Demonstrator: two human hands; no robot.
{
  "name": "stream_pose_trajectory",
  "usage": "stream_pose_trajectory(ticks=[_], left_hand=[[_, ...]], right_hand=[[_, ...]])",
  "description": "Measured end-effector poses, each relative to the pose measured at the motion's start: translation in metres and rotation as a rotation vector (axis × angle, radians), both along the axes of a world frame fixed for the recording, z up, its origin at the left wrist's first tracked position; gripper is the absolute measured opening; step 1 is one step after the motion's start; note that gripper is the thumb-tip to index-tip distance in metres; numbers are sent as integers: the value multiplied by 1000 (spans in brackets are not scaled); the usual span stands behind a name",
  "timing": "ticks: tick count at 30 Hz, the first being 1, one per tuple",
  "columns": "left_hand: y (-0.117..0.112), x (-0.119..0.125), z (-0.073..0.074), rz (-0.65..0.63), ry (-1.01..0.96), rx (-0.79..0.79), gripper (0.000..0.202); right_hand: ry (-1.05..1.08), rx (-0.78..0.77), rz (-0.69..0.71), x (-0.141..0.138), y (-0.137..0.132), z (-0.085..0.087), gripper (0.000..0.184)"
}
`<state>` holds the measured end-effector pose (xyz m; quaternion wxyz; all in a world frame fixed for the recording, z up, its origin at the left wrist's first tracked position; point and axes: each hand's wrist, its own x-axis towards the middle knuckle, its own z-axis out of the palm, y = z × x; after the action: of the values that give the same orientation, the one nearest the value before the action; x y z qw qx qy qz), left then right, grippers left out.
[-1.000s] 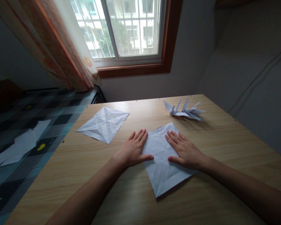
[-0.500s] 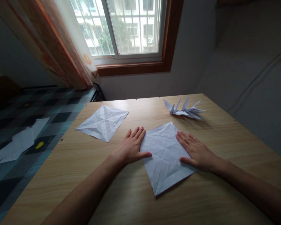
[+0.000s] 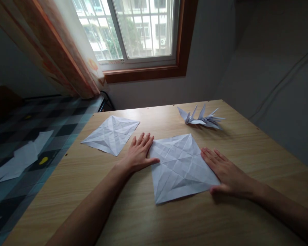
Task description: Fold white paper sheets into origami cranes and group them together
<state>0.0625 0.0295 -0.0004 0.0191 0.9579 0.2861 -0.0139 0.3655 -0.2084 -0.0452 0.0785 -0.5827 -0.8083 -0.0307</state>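
- The creased white square paper sheet (image 3: pixel 181 165) lies flat on the light wooden table (image 3: pixel 149 218), turned so one corner points toward the window (image 3: pixel 141 30) (a diamond as seen from the head camera), with no clear long axis.
- The left hand (image 3: pixel 138 153) rests flat, fingers spread, on the table at the sheet's left edge, thumb touching that edge; it grips nothing.
- The right hand (image 3: pixel 227 172) lies flat and open just beside the sheet's right corner, holding nothing, about as near as the left.
- Left of the sheet, beyond the left hand, lies a second creased white paper square (image 3: pixel 110 134).
- Beyond the sheet, toward the window, sits a folded white paper bird (image 3: pixel 201 119), well apart.
- Nothing stands between either hand and the sheet.
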Motion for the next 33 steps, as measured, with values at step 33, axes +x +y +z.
stream_pose_trajectory(ticks=[33], left_hand=[[-23, -21, 6, -282, 95, -109, 108]], right_hand=[[52, -105, 27, 10, 61, 7, 108]])
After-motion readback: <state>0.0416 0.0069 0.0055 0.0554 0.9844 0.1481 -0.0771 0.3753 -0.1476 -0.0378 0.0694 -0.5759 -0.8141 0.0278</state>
